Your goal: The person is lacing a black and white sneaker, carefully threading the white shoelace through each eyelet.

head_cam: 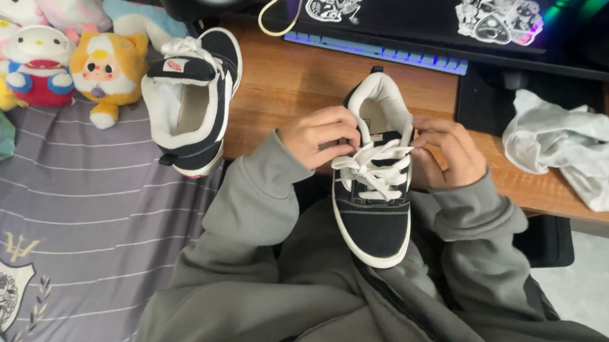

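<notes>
Both hands pinch the white laces (pixel 372 167) of a black sneaker (pixel 374 190) resting on the lap, the left hand (pixel 319 136) closed on one lace end, the right hand (pixel 446 152) on the other. Beyond the left hand, a second sneaker (pixel 191 99) lies on the wooden desk (pixel 289 77) edge; right of the right hand sits a crumpled white cloth (pixel 570 147).

Lacing a black sneaker at the desk edge

Left hand (pixel 319 136) and right hand (pixel 446 151) pinch white laces (pixel 372 167) on the black sneaker (pixel 376 176); its mate (pixel 191 99) lies at nine o'clock, white cloth (pixel 570 148) at three.
</notes>
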